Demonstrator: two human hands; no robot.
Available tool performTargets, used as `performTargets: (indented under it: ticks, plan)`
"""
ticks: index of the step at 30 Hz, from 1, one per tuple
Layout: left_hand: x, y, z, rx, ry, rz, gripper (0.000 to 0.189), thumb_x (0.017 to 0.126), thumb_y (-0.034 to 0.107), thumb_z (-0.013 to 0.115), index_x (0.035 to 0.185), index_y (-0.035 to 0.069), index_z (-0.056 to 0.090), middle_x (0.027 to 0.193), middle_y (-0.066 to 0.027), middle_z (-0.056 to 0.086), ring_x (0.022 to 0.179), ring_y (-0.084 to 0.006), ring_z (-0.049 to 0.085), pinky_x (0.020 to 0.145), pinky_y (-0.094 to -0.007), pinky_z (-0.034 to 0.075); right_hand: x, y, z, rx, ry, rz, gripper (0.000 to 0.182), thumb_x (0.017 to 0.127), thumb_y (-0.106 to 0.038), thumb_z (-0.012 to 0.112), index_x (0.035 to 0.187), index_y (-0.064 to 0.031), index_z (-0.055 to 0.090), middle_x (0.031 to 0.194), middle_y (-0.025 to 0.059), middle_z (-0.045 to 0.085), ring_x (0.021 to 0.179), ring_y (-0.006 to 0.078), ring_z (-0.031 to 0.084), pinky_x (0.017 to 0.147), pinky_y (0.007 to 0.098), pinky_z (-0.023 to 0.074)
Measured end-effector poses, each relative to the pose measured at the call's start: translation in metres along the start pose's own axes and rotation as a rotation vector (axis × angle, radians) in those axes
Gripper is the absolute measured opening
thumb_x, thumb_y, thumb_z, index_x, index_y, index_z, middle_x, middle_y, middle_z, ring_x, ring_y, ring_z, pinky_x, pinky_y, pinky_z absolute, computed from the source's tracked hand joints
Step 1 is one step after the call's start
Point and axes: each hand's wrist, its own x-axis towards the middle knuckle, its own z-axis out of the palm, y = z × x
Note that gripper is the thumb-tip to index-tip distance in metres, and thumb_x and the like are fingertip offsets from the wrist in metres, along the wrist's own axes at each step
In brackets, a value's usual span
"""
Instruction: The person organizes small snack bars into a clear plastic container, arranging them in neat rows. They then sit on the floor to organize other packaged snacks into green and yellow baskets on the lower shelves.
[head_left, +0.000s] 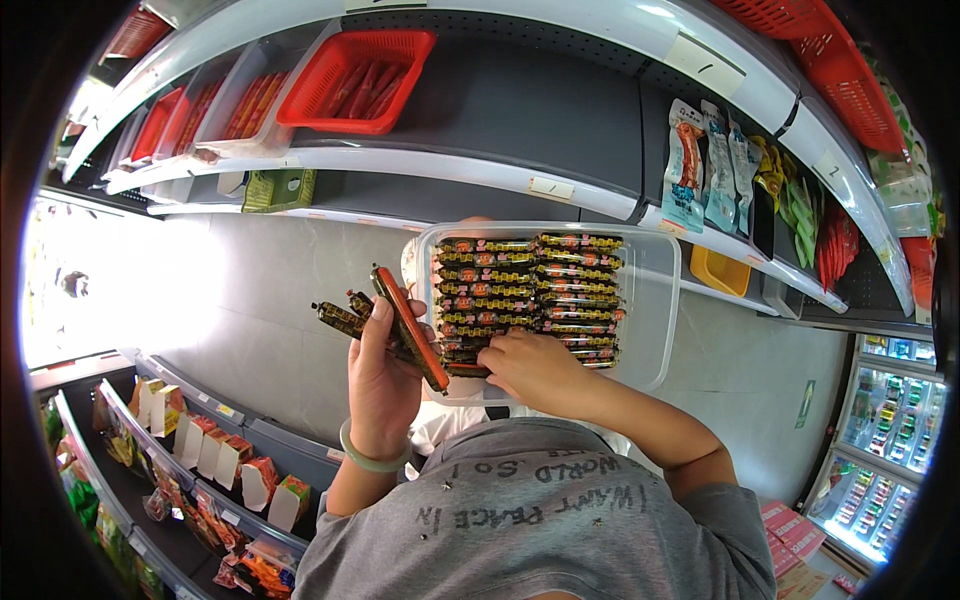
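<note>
My left hand (382, 375) holds several dark-wrapped sausage sticks (409, 326), one showing an orange side, fanned out in its fingers. A clear plastic bin (651, 300) rests in front of my body, at my lap. Inside it, sausage sticks with black and yellow wrappers (577, 289) lie in two side-by-side columns. My right hand (536, 367) reaches over the bin's near wall. Its fingertips touch the near end of the left column, by a stick (465, 370); the fingers hide whether they grip it.
Ahead, a dark shelf (517, 97) carries a red basket (360, 82) and clear bins (247, 105) of red-wrapped sticks. Packaged snacks (686, 165) hang over its lip at right. A yellow basket (720, 270) sits lower. Shelving with boxes (232, 457) stands behind left; drinks coolers (877, 450) stand right.
</note>
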Motion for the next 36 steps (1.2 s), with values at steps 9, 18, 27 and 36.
performTargets:
  ticks: [9, 18, 27, 36]
  plan:
    - [0.000, -0.003, 0.008, 0.008, 0.008, -0.003, 0.031, 0.106, 0.030, 0.054, 0.124, 0.006, 0.058, 0.101, -0.0045, 0.068, 0.082, -0.0159, 0.066, 0.070, -0.0340, 0.058, 0.006, -0.001, 0.000, 0.003, 0.078, -0.029, 0.020, 0.090, -0.021, 0.070, 0.102, -0.0069, 0.062, 0.093, 0.0094, 0.061, 0.093, 0.0297, 0.065, 0.080, 0.0386, 0.0540]
    - [-0.001, -0.007, 0.012, -0.023, 0.013, 0.006, 0.028, 0.105, 0.025, 0.056, 0.122, 0.004, 0.060, 0.105, -0.0068, 0.069, 0.089, -0.0170, 0.069, 0.076, -0.0343, 0.059, 0.007, 0.001, -0.004, 0.070, -0.036, -0.029, 0.019, 0.090, -0.022, 0.070, 0.098, -0.0060, 0.065, 0.097, 0.0104, 0.064, 0.094, 0.0325, 0.065, 0.081, 0.0439, 0.0534]
    - [-0.003, -0.015, 0.015, 0.018, -0.065, 0.006, 0.020, 0.100, 0.011, 0.063, 0.121, 0.008, 0.062, 0.113, -0.0040, 0.069, 0.101, -0.0141, 0.067, 0.090, -0.0314, 0.054, 0.006, -0.026, -0.049, 0.916, 0.267, 0.201, 0.026, 0.095, -0.012, 0.069, 0.119, -0.0043, 0.061, 0.098, 0.0020, 0.065, 0.078, 0.0102, 0.059, 0.067, 0.0269, 0.0500]
    - [-0.005, -0.012, 0.017, 0.056, -0.125, -0.045, 0.022, 0.097, 0.011, 0.068, 0.117, 0.006, 0.061, 0.094, -0.0009, 0.065, 0.081, -0.0102, 0.061, 0.073, -0.0273, 0.050, 0.003, -0.012, -0.032, 1.305, 0.155, 0.065, 0.022, 0.100, -0.009, 0.063, 0.119, -0.0043, 0.052, 0.102, -0.0013, 0.052, 0.090, 0.0049, 0.051, 0.078, 0.0237, 0.0469]
